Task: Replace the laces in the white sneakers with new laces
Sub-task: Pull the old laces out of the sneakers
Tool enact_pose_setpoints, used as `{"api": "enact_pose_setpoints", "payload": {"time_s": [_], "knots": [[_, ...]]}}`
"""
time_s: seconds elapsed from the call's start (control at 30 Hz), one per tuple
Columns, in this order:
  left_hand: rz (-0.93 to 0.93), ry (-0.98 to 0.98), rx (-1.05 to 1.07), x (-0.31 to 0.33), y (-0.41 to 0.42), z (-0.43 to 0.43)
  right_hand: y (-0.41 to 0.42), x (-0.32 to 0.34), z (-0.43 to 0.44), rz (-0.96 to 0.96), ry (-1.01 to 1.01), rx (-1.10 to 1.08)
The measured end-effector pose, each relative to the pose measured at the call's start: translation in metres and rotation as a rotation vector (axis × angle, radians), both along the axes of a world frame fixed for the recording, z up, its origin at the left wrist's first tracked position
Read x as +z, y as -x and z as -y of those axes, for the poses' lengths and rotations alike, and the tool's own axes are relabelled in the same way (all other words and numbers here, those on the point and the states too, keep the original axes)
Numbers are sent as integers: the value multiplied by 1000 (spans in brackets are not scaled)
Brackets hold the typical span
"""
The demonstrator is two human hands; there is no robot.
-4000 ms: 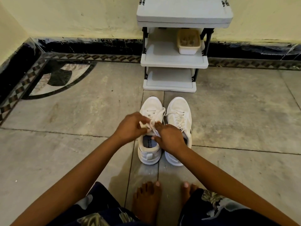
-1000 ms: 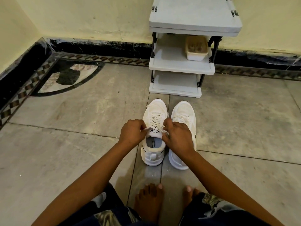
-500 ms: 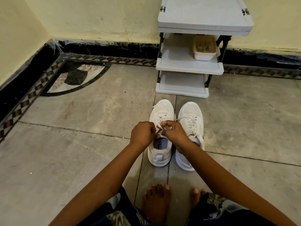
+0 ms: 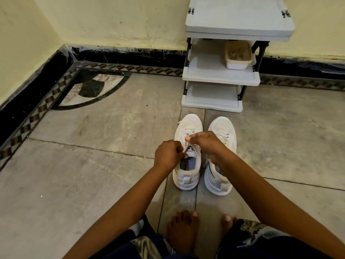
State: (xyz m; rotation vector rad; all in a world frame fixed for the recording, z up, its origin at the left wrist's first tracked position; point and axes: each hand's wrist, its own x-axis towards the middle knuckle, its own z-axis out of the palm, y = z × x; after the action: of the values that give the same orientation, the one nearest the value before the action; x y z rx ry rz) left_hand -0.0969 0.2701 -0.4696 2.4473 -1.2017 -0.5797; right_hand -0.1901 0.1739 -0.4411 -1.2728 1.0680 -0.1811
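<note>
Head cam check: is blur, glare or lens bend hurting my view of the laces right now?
Head view: sharp, no motion blur on the left hand or right hand; dim warm light, so the white lace both pinch barely stands out from the left sneaker; faint sheen on the floor near the feet only; wide-angle bend bows the black skirting and tilts the shoe rack.

Print on the sneaker tongue and insole is unreadable.
</note>
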Motion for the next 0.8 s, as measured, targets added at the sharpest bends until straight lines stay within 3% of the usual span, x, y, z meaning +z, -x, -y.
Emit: {"api": "enact_pose_setpoints", "payload": {"time_s": [0.07, 0.1, 0.27, 0.5, 0.57, 0.7, 0.8], "knots": [[16, -4, -15, -1, 0, 0, 3, -1, -4, 25, -30, -5], [21, -6, -29, -1, -1, 0, 9, -3, -5, 28, 58, 49], [7, 24, -41, 2, -10, -4, 34, -20, 5, -310, 890, 611], [-1, 59, -60, 7, -14, -3, 21, -27, -7, -440, 1284, 745], [27, 31, -107, 5, -12, -1, 18, -23, -7, -390, 1174, 638], [63, -7, -120, 5, -10, 5, 9, 7, -6, 257, 322, 274], [68, 0, -110, 2, -8, 4, 10, 13, -10, 415, 218, 117]]}}
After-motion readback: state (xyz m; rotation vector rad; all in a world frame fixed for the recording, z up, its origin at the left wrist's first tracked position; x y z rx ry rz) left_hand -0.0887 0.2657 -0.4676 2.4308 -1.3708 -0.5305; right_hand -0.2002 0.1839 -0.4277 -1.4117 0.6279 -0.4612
